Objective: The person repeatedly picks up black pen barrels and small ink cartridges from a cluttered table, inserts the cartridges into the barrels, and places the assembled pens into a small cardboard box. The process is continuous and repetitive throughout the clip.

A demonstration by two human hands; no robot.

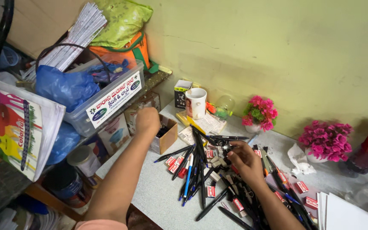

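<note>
Left hand (148, 120) fingertips hidden inside the small cardboard box (167, 137).

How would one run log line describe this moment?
left hand: over small cardboard box | right hand: picking in pen pile | table: mug, flowers

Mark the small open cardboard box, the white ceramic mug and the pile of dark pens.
small open cardboard box (169, 137): head view, brown side wall.
white ceramic mug (197, 106): head view, outer side.
pile of dark pens (201, 164): head view, black barrel mid-pile.
</note>
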